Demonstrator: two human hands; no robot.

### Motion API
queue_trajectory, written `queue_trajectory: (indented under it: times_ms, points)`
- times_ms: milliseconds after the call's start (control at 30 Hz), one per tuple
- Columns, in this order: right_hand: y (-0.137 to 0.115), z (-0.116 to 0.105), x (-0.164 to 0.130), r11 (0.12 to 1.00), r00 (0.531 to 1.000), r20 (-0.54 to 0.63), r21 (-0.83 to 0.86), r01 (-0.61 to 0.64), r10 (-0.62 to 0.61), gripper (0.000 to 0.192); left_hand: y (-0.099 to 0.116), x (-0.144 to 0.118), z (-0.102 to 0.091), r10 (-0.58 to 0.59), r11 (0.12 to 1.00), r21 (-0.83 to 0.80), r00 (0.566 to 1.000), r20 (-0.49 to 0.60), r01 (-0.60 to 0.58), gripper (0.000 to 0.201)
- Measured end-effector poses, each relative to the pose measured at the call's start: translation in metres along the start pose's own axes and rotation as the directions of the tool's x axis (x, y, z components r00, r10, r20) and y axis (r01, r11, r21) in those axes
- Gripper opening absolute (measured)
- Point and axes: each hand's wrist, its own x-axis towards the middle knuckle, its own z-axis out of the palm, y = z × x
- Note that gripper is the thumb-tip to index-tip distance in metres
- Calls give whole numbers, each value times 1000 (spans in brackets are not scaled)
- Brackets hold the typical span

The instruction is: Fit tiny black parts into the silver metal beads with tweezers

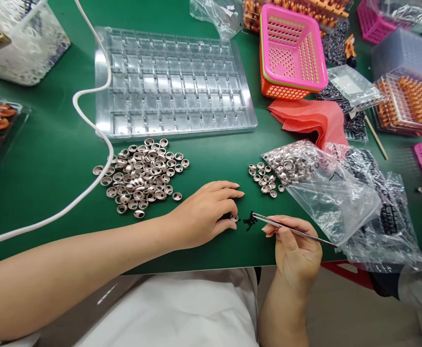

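Observation:
My right hand grips a pair of metal tweezers between thumb and fingers. Their tips touch the edge of a little heap of tiny black parts on the green table. Just left of that heap, my left hand rests low, palm down, with thumb and index finger closed about one small silvery metal ring. Behind the left wrist spreads a large pile of similar metal rings. A smaller group of rings lies beyond the tweezers, by the mouth of a clear plastic bag holding more.
A clear compartment tray lies behind the large pile. A white cable crosses the left side. Pink and orange baskets, red cloth and boxes of orange parts crowd the right. A clear bin stands far left.

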Motion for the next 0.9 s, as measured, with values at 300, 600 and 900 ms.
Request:
queue_trajectory:
  times_ms: [300,600,900]
  points:
    - [-1,-5,-9,983,995,-95,-181,19,-36,8,1,0,-4,-22,999,-33,999,34,23,13]
    - [2,-3,-9,988,991,-126,-153,19,-39,10,2,0,-5,-35,999,-26,998,60,37,8]
    - [2,-5,-13,975,990,-141,-220,-16,-15,8,4,3,0,-39,999,29,999,-4,39,9]
